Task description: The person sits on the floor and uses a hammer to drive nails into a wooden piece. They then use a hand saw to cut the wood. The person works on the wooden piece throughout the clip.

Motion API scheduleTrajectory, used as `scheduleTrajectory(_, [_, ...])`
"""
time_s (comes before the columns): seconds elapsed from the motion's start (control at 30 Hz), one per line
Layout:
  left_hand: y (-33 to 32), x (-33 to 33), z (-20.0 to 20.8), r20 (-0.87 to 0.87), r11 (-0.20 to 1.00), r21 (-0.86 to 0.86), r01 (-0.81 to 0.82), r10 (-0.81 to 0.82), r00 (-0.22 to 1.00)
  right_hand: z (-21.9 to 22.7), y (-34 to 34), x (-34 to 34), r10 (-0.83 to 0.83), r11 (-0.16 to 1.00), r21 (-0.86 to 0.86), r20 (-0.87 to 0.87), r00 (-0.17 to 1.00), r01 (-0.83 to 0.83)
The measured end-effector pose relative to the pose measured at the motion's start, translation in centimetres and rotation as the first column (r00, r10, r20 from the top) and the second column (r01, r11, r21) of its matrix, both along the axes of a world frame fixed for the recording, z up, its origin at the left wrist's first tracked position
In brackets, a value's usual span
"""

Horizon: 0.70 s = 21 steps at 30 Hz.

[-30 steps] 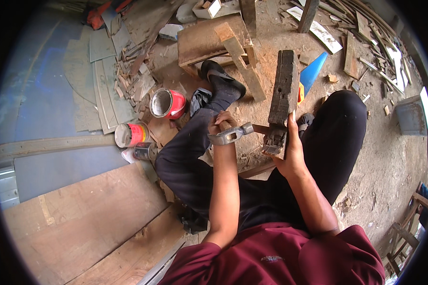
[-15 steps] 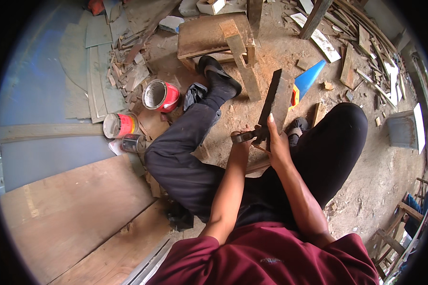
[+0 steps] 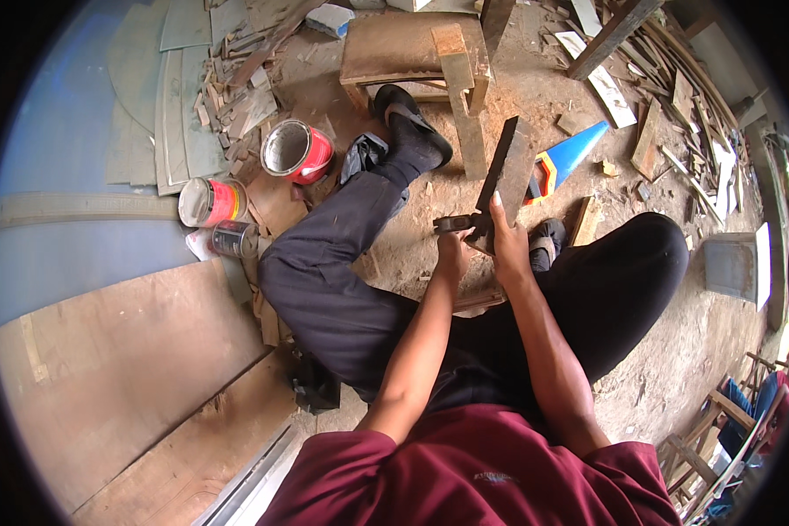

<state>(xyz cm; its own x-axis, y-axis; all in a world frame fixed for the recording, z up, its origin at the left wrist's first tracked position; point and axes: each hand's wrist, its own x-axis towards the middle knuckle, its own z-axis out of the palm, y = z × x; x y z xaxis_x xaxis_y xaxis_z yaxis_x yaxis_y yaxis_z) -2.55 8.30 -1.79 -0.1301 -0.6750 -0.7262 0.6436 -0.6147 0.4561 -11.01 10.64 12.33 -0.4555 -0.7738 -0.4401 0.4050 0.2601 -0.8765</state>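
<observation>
My right hand is wrapped round the lower end of a wooden board with a dark edge, its thumb lying along the face. The board tilts up and away from me. My left hand is closed just left of it, on what looks like a hammer; the dark metal hammer head shows above the fingers, touching or close to the board's lower end. Most of the handle is hidden. On the floor just beyond the board lies a handsaw with a blue blade and an orange and black handle.
A low wooden stool stands ahead, with a wood length leaning on it. Open red tins and a dark can sit at left. Wood offcuts litter the right; a grey box stands there.
My hands, the hammer and the board keep nearly the same pose. The view has shifted slightly, and more of the handsaw's handle shows beside the board.
</observation>
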Motion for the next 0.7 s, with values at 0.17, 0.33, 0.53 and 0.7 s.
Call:
scheduleTrajectory(0.17, [-1.0,3.3,-1.6,0.54,0.781,-0.372,0.502,-0.258,0.801,-0.1,-0.4,-0.4,-0.005,1.0,0.012,0.049,0.999,0.005])
scheduleTrajectory(0.33, [-1.9,3.8,0.7,0.533,0.643,-0.499,0.581,-0.301,0.791,0.9,-0.4,0.0,0.098,0.995,0.021,0.055,0.994,-0.099])
scheduleTrajectory(0.53, [-5.2,2.2,5.0,0.61,0.61,-0.676,0.414,0.147,0.779,7.0,2.4,-0.1,0.263,0.965,0.026,-0.057,0.963,-0.262])
scheduleTrajectory(0.7, [-8.8,3.3,5.0,0.694,0.601,-0.641,0.477,0.189,0.695,10.1,5.2,-0.2,0.36,0.924,-0.05,-0.223,0.906,-0.38])
